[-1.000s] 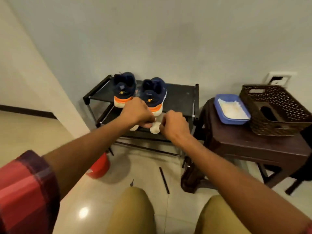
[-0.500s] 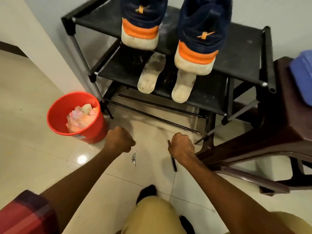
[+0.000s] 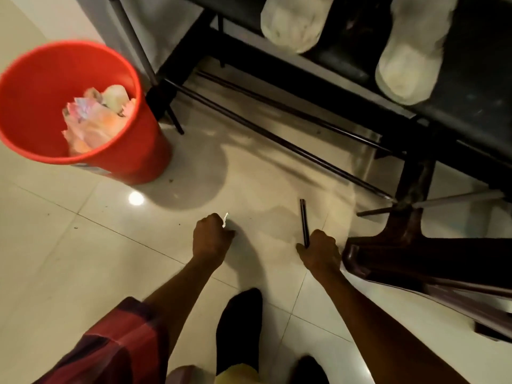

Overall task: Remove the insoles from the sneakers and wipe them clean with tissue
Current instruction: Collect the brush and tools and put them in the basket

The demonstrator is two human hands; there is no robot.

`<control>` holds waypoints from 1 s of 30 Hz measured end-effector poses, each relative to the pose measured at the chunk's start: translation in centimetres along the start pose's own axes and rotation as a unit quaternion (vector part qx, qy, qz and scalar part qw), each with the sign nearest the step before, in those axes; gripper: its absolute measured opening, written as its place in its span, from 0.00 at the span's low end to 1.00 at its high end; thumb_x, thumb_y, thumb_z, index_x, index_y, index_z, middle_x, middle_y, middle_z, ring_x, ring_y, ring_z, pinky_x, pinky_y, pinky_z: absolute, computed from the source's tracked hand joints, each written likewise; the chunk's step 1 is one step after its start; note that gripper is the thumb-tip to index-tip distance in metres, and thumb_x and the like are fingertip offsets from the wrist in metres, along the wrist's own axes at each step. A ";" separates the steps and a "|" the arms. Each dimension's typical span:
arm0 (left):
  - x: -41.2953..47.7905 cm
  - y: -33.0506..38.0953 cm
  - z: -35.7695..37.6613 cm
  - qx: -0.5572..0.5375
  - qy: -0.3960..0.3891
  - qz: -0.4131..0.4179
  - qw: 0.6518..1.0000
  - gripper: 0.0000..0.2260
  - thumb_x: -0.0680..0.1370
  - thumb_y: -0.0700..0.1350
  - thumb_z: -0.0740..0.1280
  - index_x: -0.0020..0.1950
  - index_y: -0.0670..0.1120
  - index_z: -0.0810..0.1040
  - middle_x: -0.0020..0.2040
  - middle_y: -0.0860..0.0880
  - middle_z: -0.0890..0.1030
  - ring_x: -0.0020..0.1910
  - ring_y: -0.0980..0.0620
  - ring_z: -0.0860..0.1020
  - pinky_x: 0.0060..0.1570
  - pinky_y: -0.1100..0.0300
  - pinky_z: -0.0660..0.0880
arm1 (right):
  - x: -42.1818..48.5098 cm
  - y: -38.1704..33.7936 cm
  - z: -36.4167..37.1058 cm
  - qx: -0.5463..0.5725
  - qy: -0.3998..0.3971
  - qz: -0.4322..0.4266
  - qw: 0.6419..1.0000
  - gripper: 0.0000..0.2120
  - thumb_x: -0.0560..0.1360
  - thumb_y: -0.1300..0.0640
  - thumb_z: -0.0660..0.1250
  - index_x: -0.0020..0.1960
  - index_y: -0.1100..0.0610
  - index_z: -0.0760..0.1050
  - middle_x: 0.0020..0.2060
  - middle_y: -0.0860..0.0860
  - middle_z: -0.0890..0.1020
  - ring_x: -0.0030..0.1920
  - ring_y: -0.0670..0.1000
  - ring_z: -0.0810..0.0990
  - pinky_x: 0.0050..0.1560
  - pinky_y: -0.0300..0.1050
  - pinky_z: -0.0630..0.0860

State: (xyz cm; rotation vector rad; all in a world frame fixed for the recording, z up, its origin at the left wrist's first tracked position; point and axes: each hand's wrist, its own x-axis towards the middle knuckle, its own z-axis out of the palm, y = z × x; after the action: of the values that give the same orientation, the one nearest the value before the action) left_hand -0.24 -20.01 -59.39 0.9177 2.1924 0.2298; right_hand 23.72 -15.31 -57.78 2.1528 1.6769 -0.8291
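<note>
My worry is the scrap slipping: my left hand (image 3: 212, 239) is curled shut around a small white scrap (image 3: 225, 219) (tissue, I think) that only peeks out at the top, and a loose pinch could drop it short of the red bin (image 3: 130, 159) at ten o'clock. My right hand (image 3: 318, 249) is closed on a thin dark rod (image 3: 304, 221) lying on the floor tiles (image 3: 249, 173); lifting it could knock the rack (image 3: 318, 79). Both arms reach low. The two insoles (image 3: 293, 23) lie on the rack shelf at twelve to one o'clock, well apart from my hands.

Red bucket (image 3: 133, 151); off-white insoles (image 3: 407, 67); red-plaid sleeve (image 3: 116, 347); black rack (image 3: 457, 112).
</note>
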 end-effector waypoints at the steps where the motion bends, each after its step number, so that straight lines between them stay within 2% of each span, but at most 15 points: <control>1: 0.5 -0.1 0.7 0.002 0.013 -0.007 1.000 0.11 0.73 0.44 0.73 0.52 0.40 0.80 0.49 0.40 0.83 0.51 0.38 0.81 0.43 0.53 0.74 | 0.4 0.0 0.6 0.006 0.007 0.001 1.000 0.19 0.76 0.48 0.70 0.58 0.60 0.73 0.54 0.56 0.81 0.55 0.58 0.81 0.44 0.45 0.75; 4: 1.4 -0.6 2.1 -0.011 0.049 -0.018 0.999 0.12 0.73 0.41 0.73 0.53 0.39 0.77 0.48 0.38 0.83 0.49 0.36 0.81 0.42 0.52 0.74 | 1.3 0.1 2.3 0.024 0.034 -0.024 0.999 0.16 0.77 0.51 0.70 0.58 0.60 0.72 0.53 0.57 0.82 0.55 0.58 0.81 0.50 0.50 0.80; 8: 1.6 -0.5 2.3 -0.092 0.057 -0.088 0.990 0.14 0.72 0.40 0.75 0.55 0.39 0.78 0.50 0.38 0.83 0.53 0.36 0.79 0.46 0.51 0.76 | 1.2 0.0 3.2 0.032 0.046 -0.030 0.998 0.12 0.78 0.54 0.68 0.56 0.60 0.73 0.52 0.57 0.81 0.55 0.58 0.80 0.51 0.49 0.78; 10: 1.2 -0.5 2.0 -0.126 0.044 -0.101 0.986 0.09 0.72 0.41 0.74 0.51 0.41 0.83 0.47 0.39 0.85 0.53 0.38 0.81 0.49 0.52 0.79 | 0.5 -0.4 3.0 0.031 0.045 -0.038 0.998 0.11 0.78 0.54 0.68 0.55 0.60 0.74 0.51 0.56 0.82 0.54 0.57 0.80 0.50 0.48 0.78; 13: -0.4 -0.2 0.6 -0.156 0.019 -0.088 0.984 0.03 0.72 0.43 0.75 0.43 0.44 0.86 0.37 0.42 0.86 0.44 0.41 0.84 0.49 0.50 0.82 | -1.6 -1.6 1.7 0.052 0.043 -0.048 0.997 0.09 0.77 0.54 0.69 0.52 0.59 0.74 0.49 0.55 0.82 0.51 0.57 0.82 0.48 0.49 0.81; 16: -2.9 0.9 -2.1 -0.142 0.019 -0.037 0.989 0.02 0.71 0.40 0.76 0.39 0.46 0.86 0.35 0.47 0.86 0.39 0.45 0.84 0.43 0.55 0.81 | -4.7 -3.0 -1.0 0.053 0.054 -0.076 0.994 0.08 0.77 0.54 0.69 0.52 0.57 0.75 0.48 0.53 0.83 0.50 0.55 0.83 0.46 0.47 0.81; 19: -6.1 3.5 -6.6 -0.132 0.031 0.027 0.990 0.06 0.70 0.40 0.77 0.35 0.49 0.85 0.29 0.53 0.82 0.32 0.55 0.80 0.30 0.65 0.69 | -8.8 -4.1 -5.4 0.054 0.073 -0.109 0.990 0.06 0.77 0.53 0.68 0.51 0.55 0.74 0.49 0.51 0.82 0.49 0.53 0.83 0.45 0.46 0.80; 22: -9.3 6.6 -11.4 -0.136 0.053 0.106 0.984 0.11 0.69 0.39 0.78 0.31 0.50 0.82 0.28 0.55 0.81 0.28 0.61 0.76 0.27 0.72 0.65 | -13.3 -4.7 -10.6 0.075 0.089 -0.128 0.985 0.06 0.77 0.52 0.66 0.47 0.51 0.70 0.47 0.49 0.81 0.47 0.53 0.82 0.43 0.46 0.80; 24: -12.2 9.4 -15.4 -0.140 0.059 0.152 0.977 0.10 0.69 0.38 0.78 0.32 0.49 0.81 0.29 0.53 0.82 0.27 0.59 0.79 0.27 0.70 0.69 | -16.8 -4.8 -15.0 0.093 0.112 -0.143 0.979 0.06 0.76 0.52 0.64 0.45 0.50 0.68 0.44 0.49 0.81 0.45 0.53 0.81 0.41 0.46 0.77; 27: -17.2 13.4 -20.9 -0.118 0.057 0.219 0.967 0.09 0.69 0.37 0.76 0.34 0.46 0.78 0.28 0.50 0.82 0.29 0.55 0.81 0.30 0.58 0.75 | -22.3 -4.4 -21.3 0.110 0.162 -0.184 0.963 0.08 0.75 0.47 0.63 0.46 0.51 0.68 0.43 0.49 0.81 0.46 0.53 0.81 0.42 0.46 0.74; 30: -23.1 18.3 -25.8 -0.118 0.019 0.292 0.949 0.10 0.69 0.37 0.77 0.34 0.46 0.78 0.25 0.51 0.81 0.24 0.58 0.79 0.29 0.61 0.74 | -27.9 -2.6 -28.5 0.140 0.242 -0.224 0.934 0.10 0.73 0.44 0.63 0.46 0.49 0.69 0.43 0.48 0.81 0.45 0.51 0.81 0.42 0.45 0.75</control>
State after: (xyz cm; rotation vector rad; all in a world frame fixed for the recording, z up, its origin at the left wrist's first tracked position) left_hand 2.75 -19.42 -20.34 1.4075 1.8201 0.7755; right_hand 24.29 -20.77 -18.19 2.3304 2.5014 -0.7146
